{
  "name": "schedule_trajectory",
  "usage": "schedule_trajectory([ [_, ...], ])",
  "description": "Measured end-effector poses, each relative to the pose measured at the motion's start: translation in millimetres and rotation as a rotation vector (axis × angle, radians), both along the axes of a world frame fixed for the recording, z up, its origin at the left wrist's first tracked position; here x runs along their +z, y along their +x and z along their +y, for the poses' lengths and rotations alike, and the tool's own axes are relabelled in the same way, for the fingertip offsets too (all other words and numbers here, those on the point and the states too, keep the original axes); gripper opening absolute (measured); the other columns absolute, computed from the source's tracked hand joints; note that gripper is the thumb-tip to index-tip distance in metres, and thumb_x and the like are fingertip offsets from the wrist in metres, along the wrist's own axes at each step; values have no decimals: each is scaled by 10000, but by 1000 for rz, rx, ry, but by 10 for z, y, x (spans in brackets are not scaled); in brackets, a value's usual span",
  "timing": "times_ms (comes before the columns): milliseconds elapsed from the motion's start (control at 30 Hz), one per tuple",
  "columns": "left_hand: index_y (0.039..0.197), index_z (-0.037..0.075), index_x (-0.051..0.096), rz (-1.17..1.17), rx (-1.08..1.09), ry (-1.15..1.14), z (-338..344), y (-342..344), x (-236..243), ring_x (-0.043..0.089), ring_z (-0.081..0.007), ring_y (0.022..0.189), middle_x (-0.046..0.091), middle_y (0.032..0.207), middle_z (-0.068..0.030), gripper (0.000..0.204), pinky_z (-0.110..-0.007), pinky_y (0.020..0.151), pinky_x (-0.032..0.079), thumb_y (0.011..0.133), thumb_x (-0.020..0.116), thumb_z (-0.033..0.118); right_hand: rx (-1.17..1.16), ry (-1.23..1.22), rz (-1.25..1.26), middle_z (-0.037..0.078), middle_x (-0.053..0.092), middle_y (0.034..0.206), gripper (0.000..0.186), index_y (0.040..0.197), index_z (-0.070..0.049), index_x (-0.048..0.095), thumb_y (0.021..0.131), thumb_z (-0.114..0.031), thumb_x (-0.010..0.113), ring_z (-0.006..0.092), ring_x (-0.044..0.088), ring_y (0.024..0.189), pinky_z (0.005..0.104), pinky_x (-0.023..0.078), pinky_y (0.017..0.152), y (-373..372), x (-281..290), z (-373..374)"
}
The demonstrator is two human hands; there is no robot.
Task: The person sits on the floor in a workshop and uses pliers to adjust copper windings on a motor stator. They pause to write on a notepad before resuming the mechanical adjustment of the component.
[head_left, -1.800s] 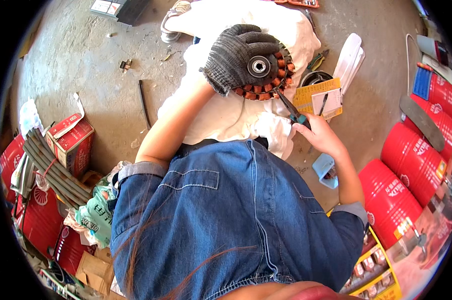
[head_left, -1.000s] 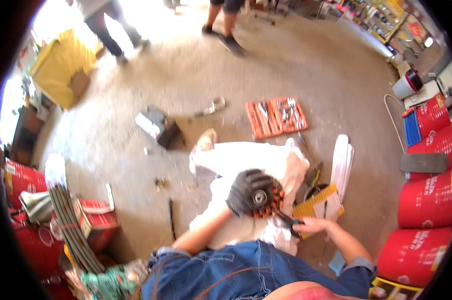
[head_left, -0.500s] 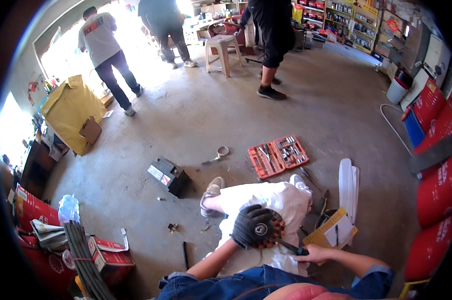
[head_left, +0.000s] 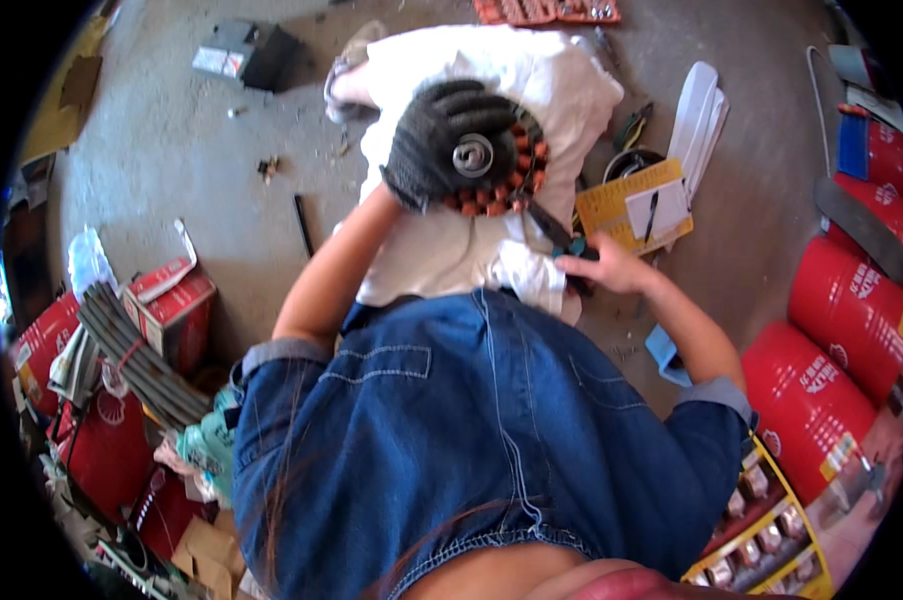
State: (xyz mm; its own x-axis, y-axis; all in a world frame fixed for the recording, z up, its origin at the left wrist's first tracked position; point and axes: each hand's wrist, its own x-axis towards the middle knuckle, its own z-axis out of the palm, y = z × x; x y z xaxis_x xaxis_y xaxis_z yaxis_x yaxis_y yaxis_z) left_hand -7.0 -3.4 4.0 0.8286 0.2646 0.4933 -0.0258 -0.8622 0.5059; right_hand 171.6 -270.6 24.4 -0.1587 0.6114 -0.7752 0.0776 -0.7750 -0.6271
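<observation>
My gloved left hand (head_left: 442, 140) clamps the round copper-wound stator (head_left: 497, 160) over my lap while my bare right hand (head_left: 602, 268) grips teal-handled pliers (head_left: 562, 238) just beside it, so I judge wire-pulling underway, needing a precise nip.

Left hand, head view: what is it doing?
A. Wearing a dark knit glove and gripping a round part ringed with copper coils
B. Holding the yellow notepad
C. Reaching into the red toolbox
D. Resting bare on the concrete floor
A: the left hand, in a dark knit glove, is clasped over the round coil part above the white cloth.
</observation>
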Motion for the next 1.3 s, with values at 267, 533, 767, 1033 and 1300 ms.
schedule_trajectory([
  [267, 1130, 169, 693, -13, -37, 5, 69, 5, -46, 628, -310, 1090, 680, 1176, -49, 480, -439, 983, 480, 713, 760, 397, -98, -135, 271, 119, 685, 783, 406, 948, 31, 627, 906, -368, 684, 192, 687, 699, 319, 565, 645, 28, 69, 83],
  [533, 1060, 136, 724, -51, -68, -20, 77, 51, -12, 617, -307, 1104, 691, 1142, -65, 365, -421, 958, 493, 720, 777, 257, -167, -199, 562, 145, 678, 808, 401, 1029, 36, 591, 919, -342, 664, 234, 690, 728, 341, 573, 642, 1, -19, 19],
  [767, 1046, 142, 717, -33, 8, 20, 24, 67, -23, 617, -325, 1062, 692, 1104, -54, 406, -437, 911, 498, 696, 775, 338, -132, -204, 330, 113, 672, 961, 412, 1081, 43, 591, 898, -311, 694, 191, 681, 820, 318, 565, 724, -51, -31, -21],
  [1033, 1027, 151, 714, 24, -9, -24, -17, 90, 38, 598, -337, 1082, 691, 1117, -54, 390, -447, 941, 477, 675, 800, 296, -206, -201, 575, 119, 632, 1111, 411, 1162, 55, 553, 930, -261, 675, 195, 639, 1033, 315, 538, 899, -128, -25, -191],
  [1300, 1027, 146, 716, 28, 6, -52, -38, 97, 49, 598, -342, 1084, 692, 1113, -61, 352, -450, 940, 477, 697, 781, 249, -111, -221, 419, 103, 623, 1078, 424, 1142, 48, 553, 934, -303, 669, 166, 634, 973, 301, 531, 868, -106, -49, -195],
])
